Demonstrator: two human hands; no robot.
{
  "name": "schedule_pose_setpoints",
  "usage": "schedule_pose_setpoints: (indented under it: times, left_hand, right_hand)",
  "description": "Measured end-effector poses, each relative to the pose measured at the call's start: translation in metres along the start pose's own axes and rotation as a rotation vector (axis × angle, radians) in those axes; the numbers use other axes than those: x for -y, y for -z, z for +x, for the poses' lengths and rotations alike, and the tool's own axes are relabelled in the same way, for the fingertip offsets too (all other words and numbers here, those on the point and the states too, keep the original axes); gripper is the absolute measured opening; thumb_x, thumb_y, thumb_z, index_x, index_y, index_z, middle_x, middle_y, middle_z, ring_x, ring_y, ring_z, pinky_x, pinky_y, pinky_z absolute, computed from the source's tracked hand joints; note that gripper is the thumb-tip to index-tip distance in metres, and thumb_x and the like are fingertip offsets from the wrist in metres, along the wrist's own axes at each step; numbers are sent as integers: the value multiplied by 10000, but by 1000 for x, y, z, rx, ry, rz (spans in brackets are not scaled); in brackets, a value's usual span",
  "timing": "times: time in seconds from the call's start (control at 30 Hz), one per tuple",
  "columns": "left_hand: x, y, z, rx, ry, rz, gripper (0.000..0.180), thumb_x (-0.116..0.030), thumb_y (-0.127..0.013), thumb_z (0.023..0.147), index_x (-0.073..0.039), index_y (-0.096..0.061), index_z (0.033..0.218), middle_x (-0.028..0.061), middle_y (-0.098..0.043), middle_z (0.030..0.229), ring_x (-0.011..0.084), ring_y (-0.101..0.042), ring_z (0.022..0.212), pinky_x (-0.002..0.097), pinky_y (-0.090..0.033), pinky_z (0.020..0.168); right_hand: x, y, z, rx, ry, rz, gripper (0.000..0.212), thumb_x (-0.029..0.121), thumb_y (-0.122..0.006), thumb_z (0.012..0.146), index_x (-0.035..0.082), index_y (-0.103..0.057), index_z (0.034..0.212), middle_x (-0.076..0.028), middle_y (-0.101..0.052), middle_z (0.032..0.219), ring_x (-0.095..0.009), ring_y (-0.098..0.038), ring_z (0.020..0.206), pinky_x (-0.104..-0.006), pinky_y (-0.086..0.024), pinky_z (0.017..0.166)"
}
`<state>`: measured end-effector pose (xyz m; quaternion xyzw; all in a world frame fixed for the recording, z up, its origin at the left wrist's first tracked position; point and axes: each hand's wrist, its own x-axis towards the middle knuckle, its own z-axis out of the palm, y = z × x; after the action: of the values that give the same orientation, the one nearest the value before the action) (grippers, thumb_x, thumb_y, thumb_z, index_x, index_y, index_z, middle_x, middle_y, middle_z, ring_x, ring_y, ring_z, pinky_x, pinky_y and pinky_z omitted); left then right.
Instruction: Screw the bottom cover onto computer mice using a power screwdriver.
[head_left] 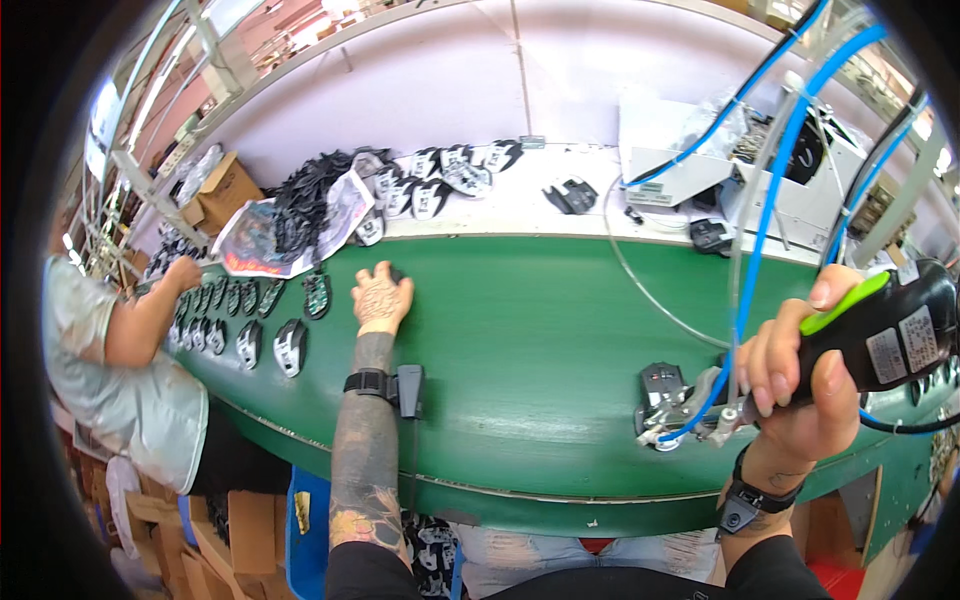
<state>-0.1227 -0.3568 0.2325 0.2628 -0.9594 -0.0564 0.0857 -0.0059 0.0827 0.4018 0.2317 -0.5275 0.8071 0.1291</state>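
My right hand (815, 375) is wrapped round a black power screwdriver (885, 335) with a lime-green lever, raised over the right side of the green work surface (520, 350). Metal fittings and a blue tube run at the tool's front end. Just left of them, a black computer mouse base (662, 385) lies on the green surface. My left hand (382, 300) reaches far forward, its fingers bent over a small dark thing mostly hidden beneath them. Left of that hand are a mouse part with a green circuit board (316, 296) and a grey-and-black mouse shell (290, 347).
At left, a co-worker's hand (183, 273) is by rows of mouse parts. A heap of black cables (305, 205) lies on printed sheeting at the back. Several mouse shells (465, 178) stand on the white ledge, with a white box (660, 150) farther right. Blue hoses (765, 220) hang down in front.
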Motion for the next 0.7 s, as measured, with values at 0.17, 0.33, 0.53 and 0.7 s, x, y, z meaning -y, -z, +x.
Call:
schedule_pose_setpoints:
  times: [0.17, 0.33, 0.53, 0.7]
  left_hand:
    - [-78, 34, -60, 563, -5, -1085, 535, -327, -660, 806, -48, -556, 1251, 126, -631, 949, 252, -633, 888, 377, -541, 743]
    - [-138, 37, -142, 1035, 53, -2049, 472, -258, -462, 898, -82, -445, 1336, 143, -566, 1166, 298, -630, 889, 487, -551, 787]
    - [-165, 38, -201, 1194, 191, -2191, 502, -259, -473, 922, -103, -380, 1390, 130, -523, 1190, 255, -614, 896, 470, -550, 803]
    - [-157, 20, -213, 1336, 201, -2063, 540, -274, -466, 932, -103, -317, 1422, 134, -501, 1246, 250, -613, 933, 448, -548, 825]
  right_hand:
    - [-5, 7, 0, -29, 78, 47, 447, 339, -579, 910, 59, -332, 1155, 0, -438, 605, -94, -411, 446, -239, -368, 480]
    - [-2, 15, 0, -97, 237, 107, 486, 406, -478, 948, 85, -338, 1286, 18, -435, 641, -80, -418, 488, -255, -369, 521]
    - [-1, 17, 1, -154, 347, 146, 600, 526, -462, 947, 149, -372, 1404, 38, -436, 669, -73, -412, 496, -240, -328, 502]
    - [-9, 24, 3, 112, 345, 226, 587, 432, -515, 955, 63, -374, 1390, -4, -453, 735, -95, -414, 566, -265, -356, 585]
